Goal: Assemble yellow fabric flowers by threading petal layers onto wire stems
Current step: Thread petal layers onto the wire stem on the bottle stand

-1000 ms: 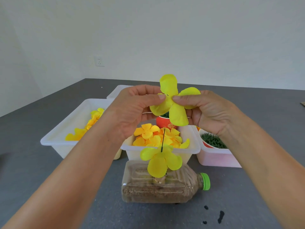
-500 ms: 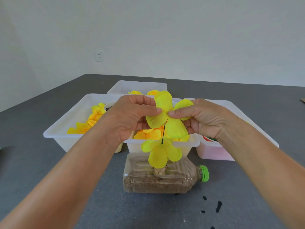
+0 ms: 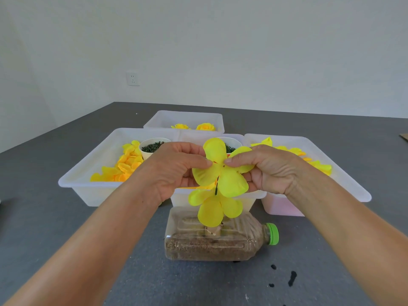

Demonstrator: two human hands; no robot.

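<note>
- head view: the left hand (image 3: 170, 171) and right hand (image 3: 268, 171) each pinch the four-lobed yellow fabric petal layer (image 3: 221, 171) near its centre, thumb and fingers closed on the cloth, holding it just above the thin dark wire stem (image 3: 217, 187).
- the stem stands upright from a clear plastic bottle lying on its side, part-filled with brown grain, green cap (image 3: 217, 237); a lower yellow petal layer (image 3: 213, 206) already sits on the wire.
- to do it well, i'd keep the cloth taut, line the centre hole over the wire tip, and press straight down.
- the left translucent white plastic bin (image 3: 76, 184) holds loose yellow-orange petals and a white cup of dark green bits (image 3: 152, 147).
- the back translucent bin (image 3: 154, 121) holds finished yellow flowers.
- the right translucent bin (image 3: 353, 188) holds more yellow petals.
</note>
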